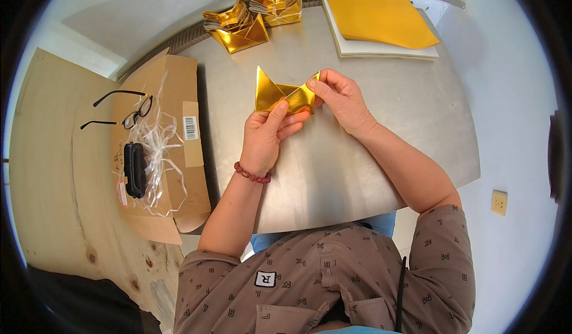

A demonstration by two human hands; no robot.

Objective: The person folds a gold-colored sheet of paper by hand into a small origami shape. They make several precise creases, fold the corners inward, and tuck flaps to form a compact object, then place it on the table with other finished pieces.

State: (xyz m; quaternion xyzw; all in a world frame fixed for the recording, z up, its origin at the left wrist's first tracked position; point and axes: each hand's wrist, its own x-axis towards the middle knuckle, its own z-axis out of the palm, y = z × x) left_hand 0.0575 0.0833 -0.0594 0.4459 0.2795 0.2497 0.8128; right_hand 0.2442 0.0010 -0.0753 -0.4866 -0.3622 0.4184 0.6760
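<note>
Between my two hands, above the metal table, is a piece of folded gold foil paper (273,99) with pointed upper corners and crossing folds. My left hand (267,132) grips its lower edge, the thumb pressed on the front and the fingers behind. At its upper right corner my right hand (342,98) pinches the paper between thumb and fingers. Two bundles of folded gold paper lie at the far edge: the nearer bundle (241,36) and the farther bundle (283,13), which has a tie around it. Part of the paper's back is hidden by my fingers.
A stack of white sheets (387,53) with a gold sheet (375,12) on top lies at the far right of the metal table (339,185). On the left, a cardboard box (187,185) bears glasses (138,113), white plastic strips (159,149) and a black case (134,170).
</note>
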